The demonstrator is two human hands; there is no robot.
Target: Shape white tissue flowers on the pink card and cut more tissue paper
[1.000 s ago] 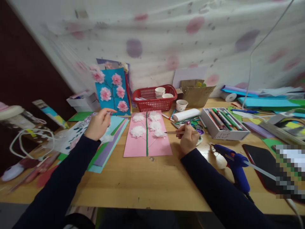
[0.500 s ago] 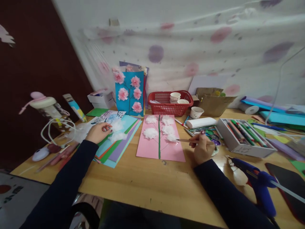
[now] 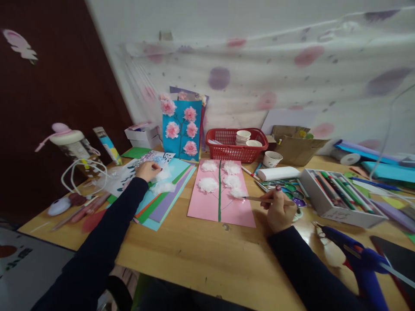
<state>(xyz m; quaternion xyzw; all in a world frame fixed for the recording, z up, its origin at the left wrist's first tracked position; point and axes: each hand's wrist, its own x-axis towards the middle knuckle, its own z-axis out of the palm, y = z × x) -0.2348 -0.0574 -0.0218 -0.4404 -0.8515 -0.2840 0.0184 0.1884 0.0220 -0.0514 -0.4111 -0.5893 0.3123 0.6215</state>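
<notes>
My right hand [image 3: 281, 210] grips a thin brown paintbrush [image 3: 259, 199], its tip touching the lowest white cotton tuft [image 3: 237, 193] on the pink card [image 3: 207, 209]. Several such tufts sit on both sides of the card's green stem, and thin branches are drawn from it. Over the paper stack to the left, my left hand [image 3: 148, 171] has its fingers pinched together beside loose cotton wool [image 3: 164, 187]. Whether any cotton is between those fingertips is hard to see. Coloured sheets [image 3: 175, 196] lie fanned out under the cotton.
Behind stands a blue card [image 3: 177, 142] with pink flowers, next to a red basket [image 3: 220, 151] holding paper cups. A paint palette [image 3: 296, 198], a marker box [image 3: 348, 216] and a blue glue gun [image 3: 353, 250] are on the right. A bottle [image 3: 73, 147] stands left.
My left hand has moved slightly right and forward, closer to the loose cotton. My right hand keeps the brush at the lowest tuft. The whole view has shifted a little.
</notes>
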